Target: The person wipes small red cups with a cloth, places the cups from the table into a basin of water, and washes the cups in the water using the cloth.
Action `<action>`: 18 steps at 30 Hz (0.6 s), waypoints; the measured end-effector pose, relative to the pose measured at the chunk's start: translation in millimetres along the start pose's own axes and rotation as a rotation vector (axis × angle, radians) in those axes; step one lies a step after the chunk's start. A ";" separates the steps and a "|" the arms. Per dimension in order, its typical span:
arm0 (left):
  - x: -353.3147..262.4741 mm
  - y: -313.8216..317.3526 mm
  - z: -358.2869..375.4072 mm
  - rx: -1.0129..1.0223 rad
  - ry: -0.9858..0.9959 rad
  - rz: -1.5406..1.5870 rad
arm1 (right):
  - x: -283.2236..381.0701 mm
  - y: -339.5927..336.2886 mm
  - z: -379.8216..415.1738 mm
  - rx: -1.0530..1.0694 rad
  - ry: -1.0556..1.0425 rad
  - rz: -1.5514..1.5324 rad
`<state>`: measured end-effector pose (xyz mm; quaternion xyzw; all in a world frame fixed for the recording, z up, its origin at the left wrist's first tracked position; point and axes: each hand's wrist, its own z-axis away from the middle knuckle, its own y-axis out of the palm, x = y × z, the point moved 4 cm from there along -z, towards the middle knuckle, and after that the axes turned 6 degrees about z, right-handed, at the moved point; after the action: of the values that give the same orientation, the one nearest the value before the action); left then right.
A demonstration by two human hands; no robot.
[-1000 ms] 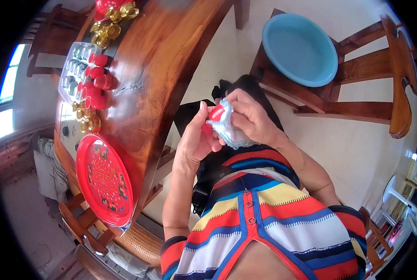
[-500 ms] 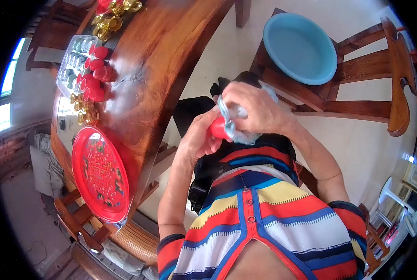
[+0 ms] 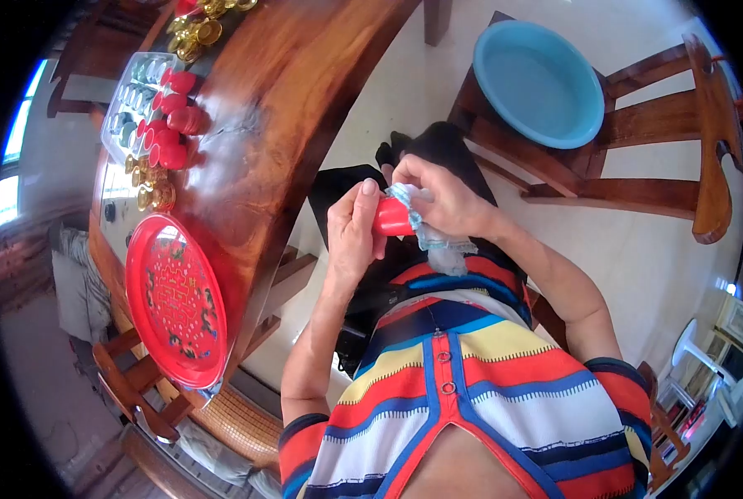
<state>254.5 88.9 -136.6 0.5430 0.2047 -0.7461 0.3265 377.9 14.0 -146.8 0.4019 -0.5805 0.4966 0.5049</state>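
A red cup (image 3: pixel 394 218) lies sideways above my lap, with the fingers of my left hand (image 3: pixel 354 226) wrapped round its closed end. My right hand (image 3: pixel 442 198) is closed on a pale blue and white cloth (image 3: pixel 431 236) at the cup's mouth. Part of the cloth goes over the rim, and a loose end hangs below. The fingertips of my right hand are partly hidden by the cloth.
On the wooden table (image 3: pixel 280 91) at left are several red cups (image 3: pixel 167 155), small gold cups (image 3: pixel 162 196), a clear tray (image 3: pixel 125 106) of small cups and a round red tray (image 3: pixel 176 301). A blue basin (image 3: pixel 538 85) rests on a wooden chair (image 3: pixel 650 121).
The red cup has turned and more of its side shows. My right hand has shifted slightly at the cup's mouth, and the cloth now hangs lower.
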 end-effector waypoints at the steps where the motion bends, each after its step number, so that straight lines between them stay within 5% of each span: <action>1: -0.1 -0.2 -0.2 -0.002 -0.037 0.060 | 0.2 1.2 -0.8 0.060 0.006 -0.082; 5: 8.6 -0.2 -2.5 0.028 -0.235 0.227 | 0.0 1.4 -3.1 0.125 0.054 -0.167; 8: 18.2 0.4 -5.5 0.021 -0.289 0.315 | 16.7 -2.0 -1.8 -0.044 0.018 0.223; 10: 22.3 -0.7 -5.9 0.075 -0.401 0.438 | 33.2 -3.9 0.0 -0.250 -0.279 0.498; 18: 30.2 -2.3 -3.0 0.092 -0.565 0.735 | 34.9 -4.7 1.3 -0.023 -0.352 0.153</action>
<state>248.9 84.5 -166.1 0.3690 -0.1317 -0.7079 0.5877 376.4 13.0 -111.6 0.4314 -0.6943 0.4490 0.3608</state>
